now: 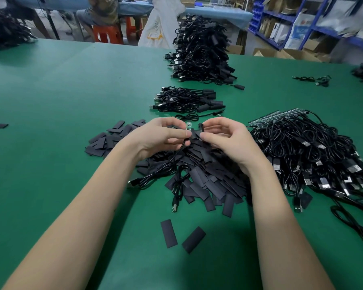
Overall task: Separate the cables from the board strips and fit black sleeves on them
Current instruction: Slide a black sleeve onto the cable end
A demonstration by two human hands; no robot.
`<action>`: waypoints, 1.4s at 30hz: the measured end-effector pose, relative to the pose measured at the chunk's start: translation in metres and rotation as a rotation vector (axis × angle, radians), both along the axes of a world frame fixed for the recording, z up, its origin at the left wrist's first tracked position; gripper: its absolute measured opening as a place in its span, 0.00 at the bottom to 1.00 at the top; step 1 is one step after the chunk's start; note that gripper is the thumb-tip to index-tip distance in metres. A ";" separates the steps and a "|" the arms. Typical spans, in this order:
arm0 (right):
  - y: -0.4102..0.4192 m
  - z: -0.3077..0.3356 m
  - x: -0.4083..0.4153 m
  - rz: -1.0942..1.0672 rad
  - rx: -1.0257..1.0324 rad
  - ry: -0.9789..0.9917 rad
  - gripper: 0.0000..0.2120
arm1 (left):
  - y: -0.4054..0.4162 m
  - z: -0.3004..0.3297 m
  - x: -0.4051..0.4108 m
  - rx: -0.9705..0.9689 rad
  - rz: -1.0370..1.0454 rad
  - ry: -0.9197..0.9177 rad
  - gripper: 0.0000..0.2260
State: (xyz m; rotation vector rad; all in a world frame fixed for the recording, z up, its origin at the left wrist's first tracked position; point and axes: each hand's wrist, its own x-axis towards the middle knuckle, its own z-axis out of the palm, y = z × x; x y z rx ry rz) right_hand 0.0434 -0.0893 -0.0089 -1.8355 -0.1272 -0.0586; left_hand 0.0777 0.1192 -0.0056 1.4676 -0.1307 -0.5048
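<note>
My left hand [161, 135] pinches the end of a black cable [174, 158]; its small bare board tip [188, 124] sticks up above my fingers. The cable trails down toward me and ends in a USB plug [132, 183]. My right hand [224, 137] pinches a flat black sleeve [201, 127] just to the right of the board tip, a small gap apart. Both hands hover over a heap of loose black sleeves [208, 176]. A tangle of cables still joined to green board strips [266, 119] lies on the right [310, 151].
A small stack of sleeved cables [184, 100] lies behind my hands, a tall pile [201, 53] farther back. Two stray sleeves [182, 235] lie near me on the green table [50, 114]. Another loose cable [176, 195] rests by the heap. A person sits on a red stool [107, 34] at the far side.
</note>
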 end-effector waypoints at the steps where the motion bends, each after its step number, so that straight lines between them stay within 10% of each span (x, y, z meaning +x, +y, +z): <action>1: -0.002 -0.001 0.000 -0.026 0.075 0.011 0.10 | -0.001 -0.001 0.000 -0.002 -0.016 0.000 0.08; 6: -0.001 -0.005 -0.002 -0.013 0.522 0.145 0.13 | -0.005 -0.002 -0.002 -0.025 -0.120 0.007 0.11; 15: 0.006 -0.005 -0.003 -0.011 0.729 0.211 0.07 | -0.007 0.000 -0.006 -0.001 -0.241 -0.014 0.13; 42: 0.004 -0.006 -0.007 0.131 0.794 0.240 0.07 | -0.005 -0.001 -0.007 -0.108 -0.289 0.020 0.11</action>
